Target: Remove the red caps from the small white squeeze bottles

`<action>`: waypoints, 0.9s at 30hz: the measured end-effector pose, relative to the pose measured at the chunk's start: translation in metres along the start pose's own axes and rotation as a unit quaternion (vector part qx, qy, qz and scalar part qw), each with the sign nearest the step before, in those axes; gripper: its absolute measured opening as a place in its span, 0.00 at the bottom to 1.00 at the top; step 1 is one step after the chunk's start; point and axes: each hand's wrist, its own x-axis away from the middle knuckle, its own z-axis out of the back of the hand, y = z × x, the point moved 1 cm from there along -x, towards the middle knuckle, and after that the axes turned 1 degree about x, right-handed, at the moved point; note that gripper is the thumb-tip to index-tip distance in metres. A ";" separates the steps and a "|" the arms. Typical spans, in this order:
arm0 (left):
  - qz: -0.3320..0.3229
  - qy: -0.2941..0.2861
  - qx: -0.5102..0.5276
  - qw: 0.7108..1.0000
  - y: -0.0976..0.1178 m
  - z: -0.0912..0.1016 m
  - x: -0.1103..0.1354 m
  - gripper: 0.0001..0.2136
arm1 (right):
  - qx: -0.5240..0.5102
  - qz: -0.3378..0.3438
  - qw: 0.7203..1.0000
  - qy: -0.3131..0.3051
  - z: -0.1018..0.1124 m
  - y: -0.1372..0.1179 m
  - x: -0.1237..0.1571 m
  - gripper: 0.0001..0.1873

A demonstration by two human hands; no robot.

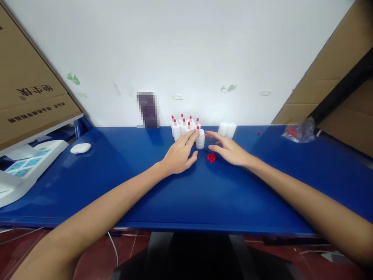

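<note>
Several white squeeze bottles [176,130] with red-tipped nozzles stand upright in a cluster near the wall. One white ribbed bottle [200,140] is at the front right of this cluster, between my two hands. My left hand [181,153] has its fingers stretched out, with the fingertips at that bottle's left side; I cannot tell whether they touch it. To the bottle's right, my right hand [229,149] is open with fingers apart and holds nothing. Small red caps [211,157] lie in a loose pile on the blue table between the hands.
White bottles without red tips [227,130] stand by the wall behind my right hand. A stray red cap [259,133] and a clear bag of red pieces [298,131] are further right. On the left are a white oval case [81,148], a power strip [29,165] and a cardboard box [32,70].
</note>
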 end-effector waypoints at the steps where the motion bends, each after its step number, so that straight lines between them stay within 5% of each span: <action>1: -0.001 0.001 0.000 1.000 0.000 0.000 0.000 0.30 | -0.013 -0.005 1.000 -0.016 0.001 0.001 0.000 0.32; 12: -0.017 0.047 0.057 0.997 -0.001 0.003 0.001 0.15 | 0.104 0.087 0.988 -0.077 -0.005 -0.022 0.014 0.22; 22: -0.018 -0.013 0.128 0.991 0.002 0.003 0.002 0.08 | 0.107 0.138 0.979 0.103 0.005 -0.021 0.025 0.18; 27: -0.095 -0.057 0.095 0.989 0.014 0.005 0.005 0.08 | 0.152 0.175 0.970 0.070 0.004 -0.024 0.030 0.15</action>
